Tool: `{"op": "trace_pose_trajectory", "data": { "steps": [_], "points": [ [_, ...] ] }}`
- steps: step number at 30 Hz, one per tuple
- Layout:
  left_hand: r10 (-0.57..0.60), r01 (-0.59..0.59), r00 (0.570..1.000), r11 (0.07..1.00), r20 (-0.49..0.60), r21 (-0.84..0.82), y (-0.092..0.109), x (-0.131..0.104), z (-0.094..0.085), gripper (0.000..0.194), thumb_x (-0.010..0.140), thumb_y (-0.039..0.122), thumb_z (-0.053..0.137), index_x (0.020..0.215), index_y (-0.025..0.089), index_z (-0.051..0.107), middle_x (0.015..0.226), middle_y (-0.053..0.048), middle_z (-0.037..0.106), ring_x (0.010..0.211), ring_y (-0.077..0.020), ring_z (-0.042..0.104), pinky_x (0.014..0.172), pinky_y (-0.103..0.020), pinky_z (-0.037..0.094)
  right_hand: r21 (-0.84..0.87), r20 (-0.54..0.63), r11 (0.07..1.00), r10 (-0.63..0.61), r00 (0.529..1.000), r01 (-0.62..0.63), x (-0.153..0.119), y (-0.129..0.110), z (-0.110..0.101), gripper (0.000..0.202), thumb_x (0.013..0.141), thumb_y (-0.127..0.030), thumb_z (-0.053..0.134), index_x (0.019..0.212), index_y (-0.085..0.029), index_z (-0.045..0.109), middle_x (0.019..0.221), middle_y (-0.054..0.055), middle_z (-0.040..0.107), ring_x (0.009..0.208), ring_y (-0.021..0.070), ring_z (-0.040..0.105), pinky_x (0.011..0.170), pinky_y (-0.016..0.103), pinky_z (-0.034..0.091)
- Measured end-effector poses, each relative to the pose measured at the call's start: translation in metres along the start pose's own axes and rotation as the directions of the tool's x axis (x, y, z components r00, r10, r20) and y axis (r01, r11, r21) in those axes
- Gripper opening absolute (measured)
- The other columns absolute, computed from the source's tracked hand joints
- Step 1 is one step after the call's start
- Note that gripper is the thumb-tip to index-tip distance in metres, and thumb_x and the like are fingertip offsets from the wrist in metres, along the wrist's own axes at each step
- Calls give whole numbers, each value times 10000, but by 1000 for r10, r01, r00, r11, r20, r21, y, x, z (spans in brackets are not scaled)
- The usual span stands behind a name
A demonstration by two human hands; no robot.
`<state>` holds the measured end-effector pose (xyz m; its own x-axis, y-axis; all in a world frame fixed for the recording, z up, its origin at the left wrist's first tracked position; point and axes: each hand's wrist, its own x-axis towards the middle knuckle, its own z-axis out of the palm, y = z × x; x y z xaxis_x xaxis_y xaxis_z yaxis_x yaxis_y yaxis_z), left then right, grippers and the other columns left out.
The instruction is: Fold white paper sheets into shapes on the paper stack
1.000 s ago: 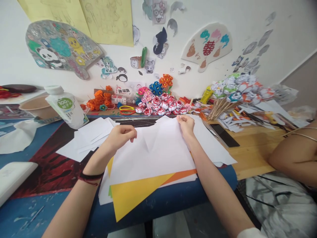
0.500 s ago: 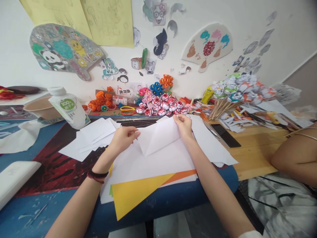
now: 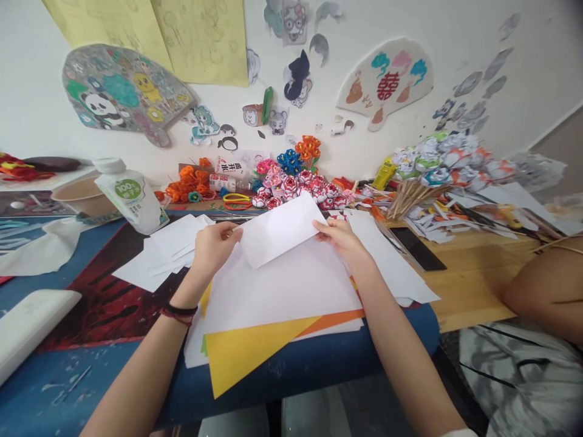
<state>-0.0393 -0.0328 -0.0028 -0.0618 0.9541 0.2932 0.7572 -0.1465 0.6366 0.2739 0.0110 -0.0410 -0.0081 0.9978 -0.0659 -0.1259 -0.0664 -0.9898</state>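
Note:
A folded white paper (image 3: 282, 230) is held up, tilted, over a stack of large white sheets (image 3: 282, 297). My left hand (image 3: 217, 243) pinches its left edge between thumb and fingertips. On the other side, my right hand (image 3: 339, 237) grips the right edge, thumb on the front and fingers partly hidden behind. Yellow paper (image 3: 250, 352) and orange paper (image 3: 330, 321) stick out from the stack's near edge. Smaller white sheets (image 3: 166, 249) lie left of my left hand.
A white bottle (image 3: 132, 197) and paper bowl (image 3: 84, 197) stand at the back left. Craft flowers (image 3: 296, 188) line the wall. A phone (image 3: 416, 247) and more white sheets (image 3: 387, 261) lie right. Another person's arm (image 3: 546, 288) rests at the far right.
The white paper has turned from a creased, partly opened shape into a flat-looking rectangle. My right hand has moved slightly down, its thumb now across the front. My left hand has shifted slightly left and up.

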Motion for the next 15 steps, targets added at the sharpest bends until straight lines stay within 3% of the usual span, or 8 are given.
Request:
{"op": "trace_pose_trajectory", "data": {
  "steps": [2, 4, 8, 12, 15],
  "points": [
    [114, -103, 990, 987, -86, 125, 4, -3, 4, 290, 850, 377, 560, 1039, 204, 697, 959, -55, 742, 823, -228, 655, 787, -326, 443, 1, -34, 1000, -16, 999, 16, 1, 2, 1, 398, 524, -465, 891, 678, -145, 713, 706, 49, 715, 539, 123, 598, 564, 269, 519],
    [263, -240, 960, 949, -96, 204, 10, -7, 10, 359, 883, 401, 549, 1159, 194, 647, 1131, -88, 706, 1014, -273, 621, 883, -371, 428, -7, -72, 999, -34, 997, 34, 2, 2, 3, 421, 527, -487, 882, 692, -138, 713, 685, 45, 701, 546, 127, 587, 543, 264, 492],
    [450, -460, 887, 882, 106, 103, 26, -20, 24, 545, 882, 501, 566, 1328, 191, 521, 1328, -118, 602, 1196, -300, 538, 995, -426, 396, -23, -82, 998, -55, 995, 53, 1, 2, 8, 438, 524, -509, 871, 675, -139, 692, 654, 34, 676, 565, 143, 579, 521, 264, 446],
    [499, -514, 834, 858, 236, 0, 33, -32, 38, 583, 881, 424, 578, 1399, 197, 438, 1385, -130, 554, 1238, -294, 526, 1029, -442, 389, -45, -92, 998, -56, 994, 52, 0, 0, 11, 456, 519, -530, 867, 675, -148, 673, 634, 21, 658, 547, 139, 557, 511, 266, 415],
    [455, -466, 860, 885, 231, -11, 30, -32, 43, 401, 924, 301, 481, 1308, 197, 533, 1251, -104, 652, 1113, -258, 611, 978, -401, 426, -72, -80, 993, -98, 992, 93, -1, -1, 11, 484, 545, -584, 835, 673, -151, 663, 631, 24, 645, 545, 132, 538, 495, 257, 397]
  ]
}}
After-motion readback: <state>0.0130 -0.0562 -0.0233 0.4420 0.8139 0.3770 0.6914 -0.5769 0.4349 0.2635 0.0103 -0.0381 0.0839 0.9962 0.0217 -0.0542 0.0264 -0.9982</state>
